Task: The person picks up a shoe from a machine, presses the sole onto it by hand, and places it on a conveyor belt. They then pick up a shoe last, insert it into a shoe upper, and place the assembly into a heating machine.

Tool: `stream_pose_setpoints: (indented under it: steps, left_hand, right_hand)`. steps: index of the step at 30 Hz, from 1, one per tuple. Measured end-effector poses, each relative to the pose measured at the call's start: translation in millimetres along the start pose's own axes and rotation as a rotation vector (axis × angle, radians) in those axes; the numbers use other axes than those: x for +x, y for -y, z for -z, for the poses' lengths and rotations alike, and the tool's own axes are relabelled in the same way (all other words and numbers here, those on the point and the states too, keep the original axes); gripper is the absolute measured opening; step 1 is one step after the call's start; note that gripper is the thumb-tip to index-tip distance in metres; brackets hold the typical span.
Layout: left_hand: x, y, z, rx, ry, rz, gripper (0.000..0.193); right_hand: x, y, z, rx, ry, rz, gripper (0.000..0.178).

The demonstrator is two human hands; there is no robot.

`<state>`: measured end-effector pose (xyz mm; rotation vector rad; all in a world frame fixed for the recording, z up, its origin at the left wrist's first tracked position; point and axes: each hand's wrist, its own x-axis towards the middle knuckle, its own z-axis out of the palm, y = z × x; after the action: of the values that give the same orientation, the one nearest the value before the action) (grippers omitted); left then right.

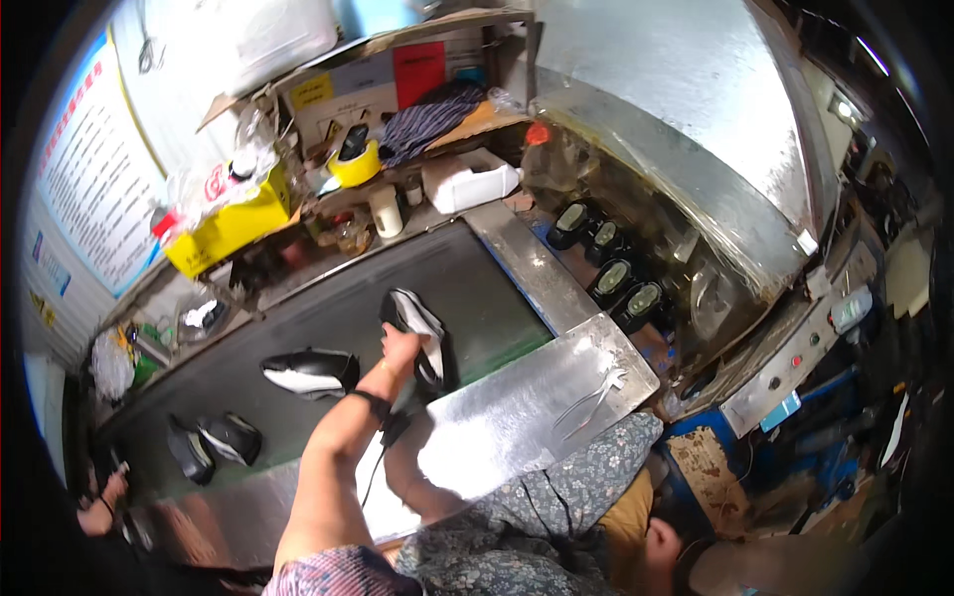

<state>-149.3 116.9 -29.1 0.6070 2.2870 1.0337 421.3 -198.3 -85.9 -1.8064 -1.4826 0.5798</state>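
My left hand [400, 344] reaches over a dark conveyor belt [487, 288] and is closed on a black-and-white shoe [431, 328]. A dark band circles that wrist. To its left on the belt rests another black-and-white shoe [310, 373]. Farther left lie two more dark shoes, one [191, 449] beside the other [231, 437]. My right hand [663, 544] is low at the right, next to my patterned apron [556, 497] and a mustard-coloured cloth [628, 517]. Its fingers are curled, and whatever they may hold is hidden.
A shiny metal ledge [477, 437] borders the belt's near side, with pliers [600, 397] on it. Another person's hand [116, 487] shows at far left. Several shoes [611, 278] sit under a metal hood [686, 109]. A cluttered shelf [437, 144] lines the back.
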Motion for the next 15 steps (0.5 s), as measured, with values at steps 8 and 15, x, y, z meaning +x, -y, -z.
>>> stream_pose_setpoints:
  steps: [8,15]
  left_hand:
    - [-247.0,-6.8,27.1,-0.523,1.166,-0.494,0.091]
    - [-310.9,-5.5,-37.6,-0.215,1.375,-0.733,0.098]
  right_hand:
    - [162.7,220.9,-36.7,0.894,0.297,0.100,0.047]
    - [107.5,227.8,-17.6,0.236,0.389,0.193,0.035]
